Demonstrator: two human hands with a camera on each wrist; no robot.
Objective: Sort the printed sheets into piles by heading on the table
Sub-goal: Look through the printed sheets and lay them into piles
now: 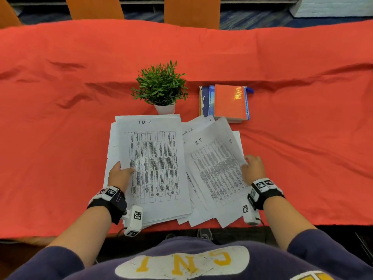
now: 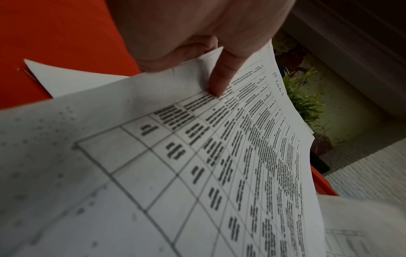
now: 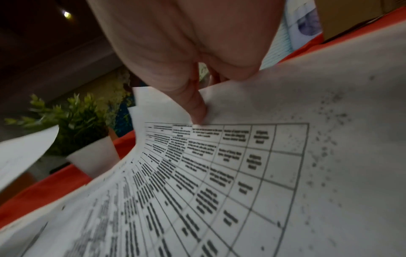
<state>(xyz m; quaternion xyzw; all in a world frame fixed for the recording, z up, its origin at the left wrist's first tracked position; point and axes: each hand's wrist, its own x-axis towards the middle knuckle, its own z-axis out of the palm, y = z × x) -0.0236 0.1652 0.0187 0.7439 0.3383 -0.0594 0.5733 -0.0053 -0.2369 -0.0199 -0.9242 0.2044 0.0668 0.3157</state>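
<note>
We observe a table (image 1: pixel 60 128) covered with a wrinkled red cloth, spanning the full width of the head view. Orange chair backs (image 1: pixel 191 9) stand along its far edge.

At the near edge of the table, directly in front of us, lie the printed sheets (image 1: pixel 113 158), spread in two overlapping groups. The left group is topped by a sheet headed "IT LOGS" (image 1: pixel 155 164), which carries a dense printed grid. The right group is fanned and tilted clockwise; its top sheet is headed "IT" (image 1: pixel 218 166), and a sheet beneath it shows a partly hidden heading ending in "List" (image 1: pixel 188 131).

Behind the right group, a stack of books (image 1: pixel 230 102) with an orange cover uppermost lies flat on the cloth. Behind the left group, just beyond its far edge, a small green plant in a white pot (image 1: pixel 161 87) stands upright.

Our left hand (image 1: pixel 120 174) pinches the left edge of the "IT LOGS" sheet, thumb on top and the remaining fingers hidden underneath. Our right hand (image 1: pixel 253 166) grips the right edge of the "IT" sheet in the same manner, thumb pressed on the printed face, as the right wrist view confirms. Each wrist wears a black strap with marker tags (image 1: pixel 110 194).
</note>
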